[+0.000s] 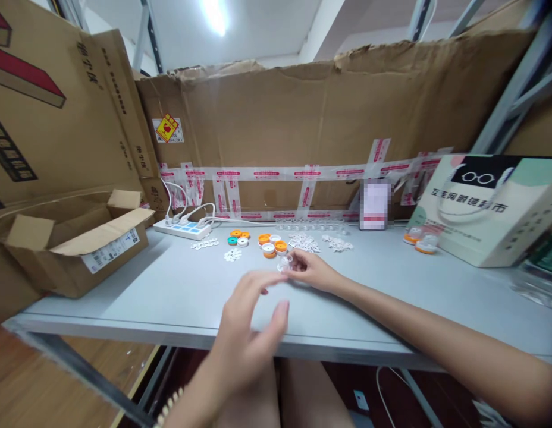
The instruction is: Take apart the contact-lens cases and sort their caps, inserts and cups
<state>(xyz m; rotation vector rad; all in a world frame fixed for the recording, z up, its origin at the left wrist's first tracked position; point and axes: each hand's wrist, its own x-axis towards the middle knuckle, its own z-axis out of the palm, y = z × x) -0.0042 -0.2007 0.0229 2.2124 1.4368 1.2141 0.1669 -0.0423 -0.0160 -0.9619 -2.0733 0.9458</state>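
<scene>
My right hand (306, 267) rests on the grey tabletop with its fingers closed on a small clear plastic cup (284, 264). Nearer to me, my left hand (251, 318) hovers over the table's front edge, slightly blurred, its thumb and fingers apart and nothing between them. Just behind the clear cup is a cluster of orange and white round caps (269, 254). Further left sit more caps, orange, teal and white (232, 241). Piles of small white flat pieces (303, 242) lie behind my right hand. A row of clear cups (311, 227) lines the back of the table.
An open cardboard box (75, 261) stands at the left, near a white power strip (183, 226). Large cardboard (267, 119) walls the back. At the right are a paper bag (476, 208), clear containers with orange caps (426, 242) and a propped phone-like item (374, 205).
</scene>
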